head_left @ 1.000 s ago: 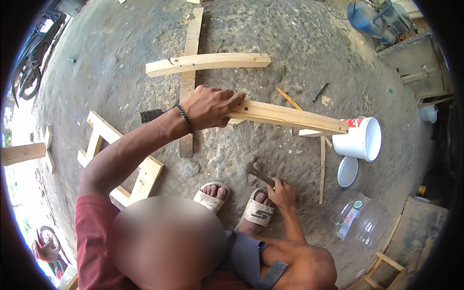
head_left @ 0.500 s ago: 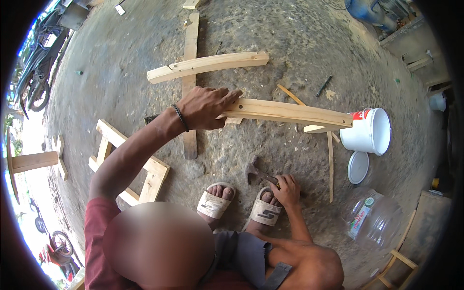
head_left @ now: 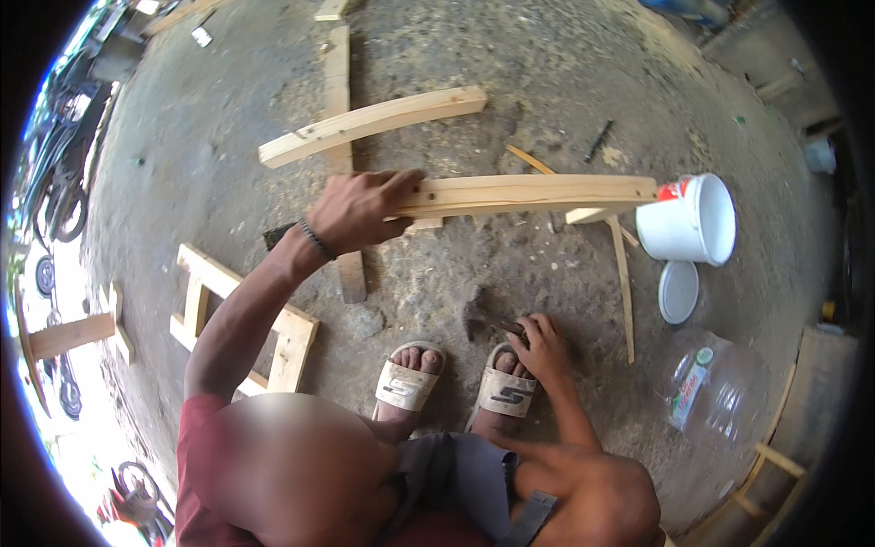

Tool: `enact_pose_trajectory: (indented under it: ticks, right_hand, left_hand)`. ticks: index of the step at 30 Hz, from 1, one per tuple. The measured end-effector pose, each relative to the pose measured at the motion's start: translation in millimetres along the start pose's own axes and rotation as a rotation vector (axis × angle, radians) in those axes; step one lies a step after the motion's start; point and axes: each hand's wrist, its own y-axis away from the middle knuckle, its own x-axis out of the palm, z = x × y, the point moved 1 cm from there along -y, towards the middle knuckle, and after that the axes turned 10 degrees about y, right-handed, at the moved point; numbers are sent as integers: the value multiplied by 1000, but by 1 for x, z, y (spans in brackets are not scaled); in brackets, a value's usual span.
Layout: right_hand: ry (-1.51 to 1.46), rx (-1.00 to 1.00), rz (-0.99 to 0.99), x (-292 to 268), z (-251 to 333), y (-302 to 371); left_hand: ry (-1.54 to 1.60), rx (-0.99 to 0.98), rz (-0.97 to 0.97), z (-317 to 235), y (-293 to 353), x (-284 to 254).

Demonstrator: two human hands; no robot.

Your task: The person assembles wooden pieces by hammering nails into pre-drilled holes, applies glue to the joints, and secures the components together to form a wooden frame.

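My left hand is wrapped over the left end of a pale wooden beam with holes near its ends. A shorter wood piece juts out under the beam's far right end. Down by my right foot, my right hand is closed round the handle of a hammer, whose dark head points left, low over the floor. Another pale beam lies across a long weathered board beyond my left hand.
A joined wooden frame lies left of my feet. On the right are a white bucket, its lid and a large clear plastic bottle. Thin strips and a dark pen-like stick lie on the rough floor.
The whole view has shifted and turned slightly. Both hands keep their holds on the beam and the hammer; the beam's right end appears slightly higher in view.
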Motion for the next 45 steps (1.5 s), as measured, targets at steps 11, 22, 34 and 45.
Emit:
enact_pose_trajectory:
  ticks: [11, 22, 34, 45]
  right_hand:
    - [-65, 76, -193, -9, -12, -7]
    - [210, 293, -200, -18, -59, -163]
    - [-63, 321, -222, -16, -46, -120]
    - [-468, 515, -245, -37, -32, -59]
  left_hand:
    - [29, -78, 42, -14, 6, -17]
    - [-71, 15, -44, -32, 0, 1]
    - [118, 66, -38, -11, -20, -1]
    - [7, 23, 11, -24, -36, -5]
